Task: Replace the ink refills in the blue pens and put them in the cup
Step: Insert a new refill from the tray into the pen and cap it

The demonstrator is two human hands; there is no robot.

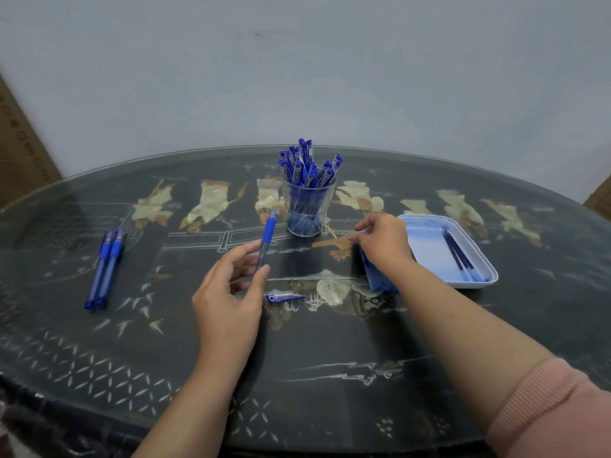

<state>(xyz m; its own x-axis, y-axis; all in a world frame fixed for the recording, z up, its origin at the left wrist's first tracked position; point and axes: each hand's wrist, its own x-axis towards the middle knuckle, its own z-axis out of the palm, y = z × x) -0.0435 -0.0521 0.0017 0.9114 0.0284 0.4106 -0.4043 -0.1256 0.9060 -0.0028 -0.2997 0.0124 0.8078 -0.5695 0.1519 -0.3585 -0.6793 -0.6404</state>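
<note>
**Refill swap, mid-pen**

Head view: left hand (pixel 228 292) grips the clear, blue-gripped pen barrel (pixel 266 242), its long axis pointing to 12. Right hand (pixel 385 241) pinches a small clear piece (pixel 360 230) just over the bundle of blue refills (pixel 377 276). That bundle is at the barrel's 3 o'clock, lying 11-to-5, so the right hand's nearer. The clear glass cup (pixel 307 209) of pens sits at 12. No readable writing anywhere.

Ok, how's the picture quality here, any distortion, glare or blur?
Head view: the wide lens bows the far edge of the table into an arc; its glossy top shows a dull sheen, no harsh glare; light is dim and even, shadows faint; the cup and the pen in the left hand are fairly sharp; the small clear part pinched by the right hand looks smeared.
</note>
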